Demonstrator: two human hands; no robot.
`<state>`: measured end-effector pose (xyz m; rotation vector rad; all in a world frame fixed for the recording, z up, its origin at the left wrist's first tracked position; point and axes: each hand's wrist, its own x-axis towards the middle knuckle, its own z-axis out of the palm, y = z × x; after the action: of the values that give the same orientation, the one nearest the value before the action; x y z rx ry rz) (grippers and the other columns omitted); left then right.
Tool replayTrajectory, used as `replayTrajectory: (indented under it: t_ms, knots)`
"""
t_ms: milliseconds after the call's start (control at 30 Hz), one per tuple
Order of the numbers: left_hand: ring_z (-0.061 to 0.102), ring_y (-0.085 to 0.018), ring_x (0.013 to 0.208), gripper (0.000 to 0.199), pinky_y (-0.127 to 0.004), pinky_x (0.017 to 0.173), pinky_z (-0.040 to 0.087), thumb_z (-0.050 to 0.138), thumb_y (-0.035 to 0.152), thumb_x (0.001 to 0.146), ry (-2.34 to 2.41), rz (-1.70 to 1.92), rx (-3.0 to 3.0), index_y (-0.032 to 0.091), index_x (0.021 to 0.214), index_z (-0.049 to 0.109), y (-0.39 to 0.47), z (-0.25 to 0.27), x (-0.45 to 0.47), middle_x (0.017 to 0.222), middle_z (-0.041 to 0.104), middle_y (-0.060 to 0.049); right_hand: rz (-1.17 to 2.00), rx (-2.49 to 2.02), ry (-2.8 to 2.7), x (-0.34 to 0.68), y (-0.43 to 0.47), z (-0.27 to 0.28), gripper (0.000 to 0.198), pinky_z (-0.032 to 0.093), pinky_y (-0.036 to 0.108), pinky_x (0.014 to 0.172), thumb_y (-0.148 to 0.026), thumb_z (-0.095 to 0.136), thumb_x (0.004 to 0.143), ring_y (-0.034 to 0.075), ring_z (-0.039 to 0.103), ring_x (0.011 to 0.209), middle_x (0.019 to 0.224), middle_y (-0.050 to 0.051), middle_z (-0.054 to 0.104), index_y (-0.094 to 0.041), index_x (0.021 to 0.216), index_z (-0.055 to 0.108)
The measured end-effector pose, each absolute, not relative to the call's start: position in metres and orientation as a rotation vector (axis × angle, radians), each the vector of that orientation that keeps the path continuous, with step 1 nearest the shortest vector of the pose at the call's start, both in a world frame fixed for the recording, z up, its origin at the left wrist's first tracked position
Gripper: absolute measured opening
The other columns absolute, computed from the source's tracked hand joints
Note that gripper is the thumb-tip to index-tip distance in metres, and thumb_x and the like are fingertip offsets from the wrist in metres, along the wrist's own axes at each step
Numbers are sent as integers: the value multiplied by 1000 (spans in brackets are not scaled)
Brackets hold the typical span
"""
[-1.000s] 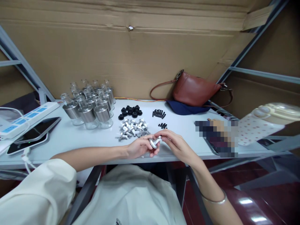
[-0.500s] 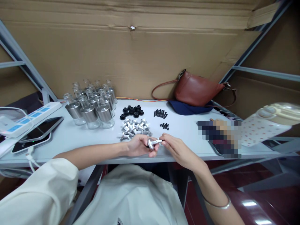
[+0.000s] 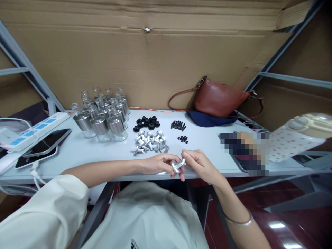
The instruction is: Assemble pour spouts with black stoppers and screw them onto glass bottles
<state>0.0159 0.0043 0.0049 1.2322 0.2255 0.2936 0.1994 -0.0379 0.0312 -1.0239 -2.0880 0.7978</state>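
Silver metal fitting (image 3: 177,166), a round disc with a stem, is between the two hands, just above the front edge of the surface (image 3: 204,141). The left hand (image 3: 159,164) has its fingers closed around the disc end, gripping it from the side and beneath. The right hand (image 3: 199,165) has its thumb and forefinger pinched together at the tip of the stem, which points up toward that hand; whether a small part is caught between them cannot be told. A thin bracelet (image 3: 241,223) rings the right forearm.

Just beyond the left hand lies a loose heap of similar metal fittings (image 3: 150,142), and behind that a cluster of black round stoppers (image 3: 146,123). To the right of these are a few tiny black pieces (image 3: 183,139), with a row of longer black pieces (image 3: 178,125) behind them. Farther left, glass bottles with metal collars (image 3: 99,124) stand upright in a close group.

At the far left are a white power strip (image 3: 43,127) and a dark flat device (image 3: 48,141). At the back right, a brown bag (image 3: 220,98) rests on navy cloth (image 3: 204,119); a dotted bottle (image 3: 285,141) is farther right. Cardboard (image 3: 145,69) backs the surface.
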Motion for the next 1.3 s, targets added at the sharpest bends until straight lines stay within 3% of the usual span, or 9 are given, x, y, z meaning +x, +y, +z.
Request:
replayTrajectory:
  t_ms: [133, 233, 400, 500, 633, 867, 1033, 1167, 1300]
  knots:
    - [59, -10, 72, 19, -26, 71, 43, 64, 12, 69, 233, 246, 1278, 16, 87, 61, 2, 8, 15, 85, 67, -1, 743, -1029, -2197, 201, -43, 36, 43, 33, 23, 55, -31, 31, 97, 10, 43, 48, 48, -3, 55, -19, 58, 45]
    - [58, -9, 69, 20, -26, 70, 45, 66, 13, 69, 213, 227, 1302, 16, 88, 60, 1, 8, 16, 89, 68, -2, 653, -1087, -2276, 206, -47, 39, 41, 33, 24, 56, -28, 33, 95, 10, 43, 50, 50, -1, 55, -18, 57, 46]
    - [59, -11, 65, 20, -26, 67, 44, 71, 15, 64, 201, 208, 1230, 15, 82, 61, 3, 8, 18, 80, 69, -1, 790, -1036, -2214, 209, -46, 38, 41, 32, 23, 51, -34, 34, 96, 9, 40, 48, 53, -3, 50, -18, 59, 44]
    - [62, -12, 73, 20, -27, 72, 44, 71, 11, 63, 251, 294, 1186, 16, 81, 62, 2, 10, 19, 79, 68, 0, 776, -1033, -2108, 206, -43, 37, 43, 32, 23, 51, -41, 36, 96, 10, 39, 48, 51, -4, 46, -20, 59, 40]
    - [62, -14, 87, 26, -28, 80, 43, 69, 3, 62, 294, 302, 1222, 16, 84, 64, -1, 14, 19, 83, 68, 0, 776, -974, -2144, 205, -45, 38, 42, 38, 25, 57, -42, 33, 98, 13, 48, 54, 55, -1, 56, -20, 65, 46]
    - [65, -19, 61, 22, -34, 70, 42, 54, 9, 58, 69, 238, 1000, 13, 79, 59, 11, 0, 18, 83, 73, -8, 708, -985, -2141, 209, -43, 34, 38, 40, 25, 57, -40, 35, 98, 13, 50, 58, 64, 0, 53, -19, 70, 50]
    - [66, -23, 65, 22, -36, 70, 40, 50, 9, 55, 58, 228, 890, 11, 76, 57, 16, -5, 17, 86, 73, -12, 607, -911, -1801, 225, -37, 36, 23, 50, 32, 68, -41, 50, 92, 18, 61, 72, 76, 4, 62, -21, 84, 58]
    - [64, -19, 67, 21, -33, 71, 39, 55, 8, 58, 126, 255, 906, 11, 78, 57, 14, -2, 17, 83, 73, -11, 517, -908, -1598, 242, -31, 34, 15, 54, 37, 71, -34, 71, 78, 21, 64, 79, 82, 5, 63, -23, 79, 60]
    - [63, -16, 66, 21, -31, 72, 39, 58, 9, 60, 199, 274, 907, 12, 80, 56, 13, -1, 17, 81, 71, -9, 482, -1008, -1603, 247, -17, 22, 13, 54, 37, 73, -32, 68, 79, 21, 66, 78, 82, 4, 66, -22, 83, 61]
